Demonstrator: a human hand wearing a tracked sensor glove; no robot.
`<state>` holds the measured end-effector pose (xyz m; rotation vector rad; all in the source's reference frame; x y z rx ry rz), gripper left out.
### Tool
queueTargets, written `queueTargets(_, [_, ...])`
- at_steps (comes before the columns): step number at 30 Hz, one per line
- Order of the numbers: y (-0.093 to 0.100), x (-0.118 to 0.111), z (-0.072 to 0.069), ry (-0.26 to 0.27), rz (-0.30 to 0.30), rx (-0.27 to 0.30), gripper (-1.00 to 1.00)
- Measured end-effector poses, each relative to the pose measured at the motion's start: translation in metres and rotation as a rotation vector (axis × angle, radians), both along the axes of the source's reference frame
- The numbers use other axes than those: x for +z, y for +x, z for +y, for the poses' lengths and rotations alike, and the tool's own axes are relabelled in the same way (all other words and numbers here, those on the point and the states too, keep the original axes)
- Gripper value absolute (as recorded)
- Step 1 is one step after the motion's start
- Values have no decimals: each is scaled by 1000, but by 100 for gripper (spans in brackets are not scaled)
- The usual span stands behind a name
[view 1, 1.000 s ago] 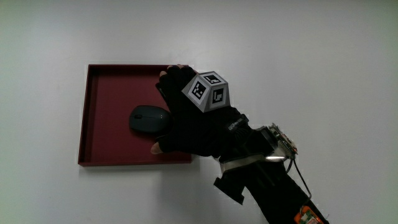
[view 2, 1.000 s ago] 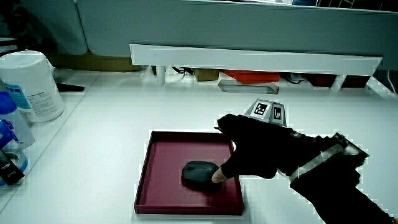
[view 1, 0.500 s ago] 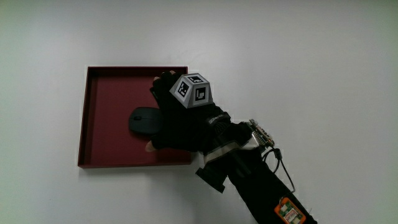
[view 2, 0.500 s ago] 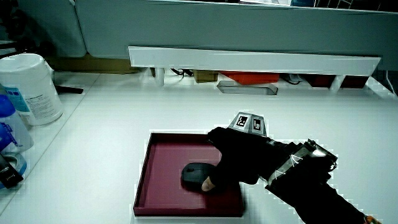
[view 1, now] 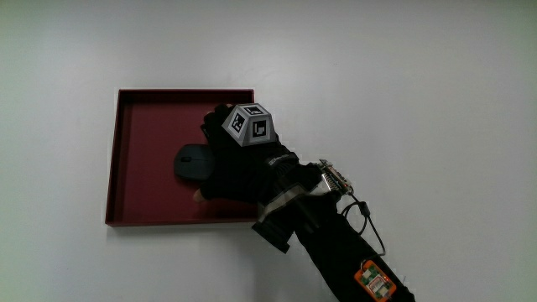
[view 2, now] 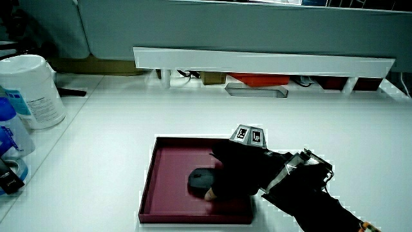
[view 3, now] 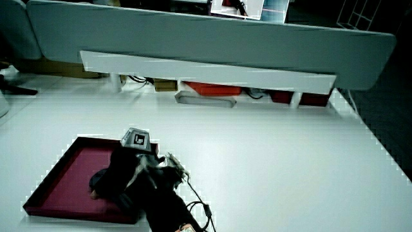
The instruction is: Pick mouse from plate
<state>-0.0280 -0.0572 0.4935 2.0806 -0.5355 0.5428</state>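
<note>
One gloved hand [view 1: 239, 164] lies over the dark mouse [view 1: 195, 161], fingers curled around it with the thumb at its near side, inside the square red plate [view 1: 138, 117]. Two containers [view 2: 35, 90] stand near the table's edge [view 2: 71, 119], well apart from the plate.

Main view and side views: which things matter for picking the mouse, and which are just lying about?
Job: mouse, dark red plate under it, hand over the mouse.
Lying about: white canister and blue bottle at the table's edge.
</note>
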Motion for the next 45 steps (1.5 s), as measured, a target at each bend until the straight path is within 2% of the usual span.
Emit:
queueTargets(2, [0, 7, -1, 3, 23, 10, 3])
queueTargets(6, [-1, 11, -2, -9, 21, 10, 16])
queueTargets(11, [-2, 9, -1, 0, 10, 4, 32])
queueTargets(13, [-3, 11, -1, 29, 36, 17, 39])
queueTargets(18, [-4, 11, 1, 38, 31, 17, 55])
queueTargets(25, [-6, 9, 1, 81, 14, 32, 77])
queueTargets(26, [-6, 11, 2, 63, 6, 25, 81])
queueTargets(28, [-5, 10, 1, 83, 11, 45, 87])
queueTargets(31, [-6, 10, 1, 96, -6, 42, 97])
queueTargets(32, [-5, 11, 1, 107, 8, 46, 100])
queueTargets(35, [-5, 12, 1, 107, -23, 45, 100])
queueTargets(37, [-5, 11, 2, 136, -12, 50, 100])
queueTargets(38, [-5, 9, 2, 134, -31, 44, 100])
queueTargets(41, [-4, 6, 2, 145, -20, 41, 100])
queueTargets(45, [-1, -1, 0, 165, -38, 43, 100])
